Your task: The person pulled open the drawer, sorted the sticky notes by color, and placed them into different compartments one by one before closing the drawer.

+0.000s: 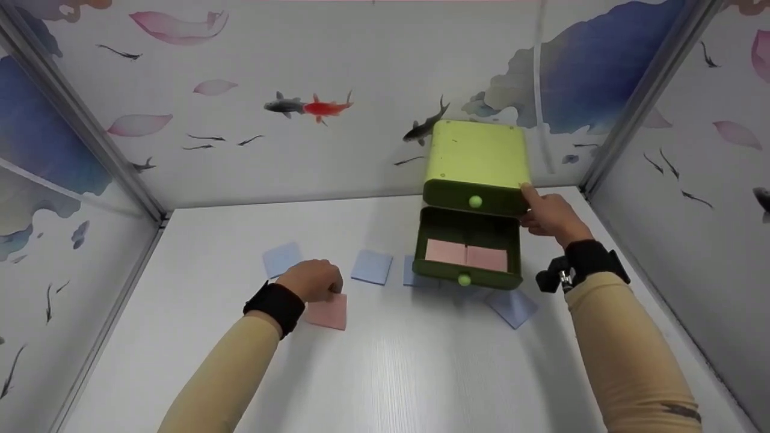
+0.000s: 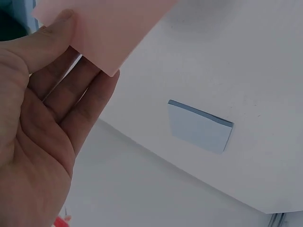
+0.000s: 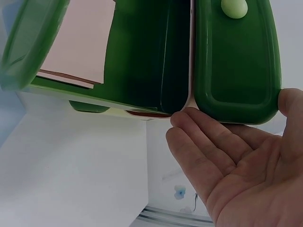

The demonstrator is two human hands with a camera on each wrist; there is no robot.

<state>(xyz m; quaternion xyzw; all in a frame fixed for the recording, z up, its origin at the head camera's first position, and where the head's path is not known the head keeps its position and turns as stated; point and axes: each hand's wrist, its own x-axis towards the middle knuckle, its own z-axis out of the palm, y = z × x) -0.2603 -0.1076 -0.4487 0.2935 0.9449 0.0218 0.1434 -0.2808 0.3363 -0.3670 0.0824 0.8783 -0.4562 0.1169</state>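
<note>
**Patterned back wall (image 1: 385, 48) behind a pale tabletop (image 1: 391, 373)**

In the head view, the tabletop reaches 6 o'clock. On the back wall, a printed red fish (image 1: 326, 108) sits at 11 o'clock, end to end with a grey fish (image 1: 283, 106). A pink petal (image 1: 215, 88) shows at 10, a blue patch (image 1: 601, 66) at 2. Farther out at 2 slants a metal post (image 1: 651, 90).

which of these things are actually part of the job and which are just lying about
Seem part of the job:
pink square, pinched in the left grip
green drawer unit, right grip at its side
open lower drawer with pink squares inside

Apparently just lying about:
blue squares on the table, held by neither grip
</note>
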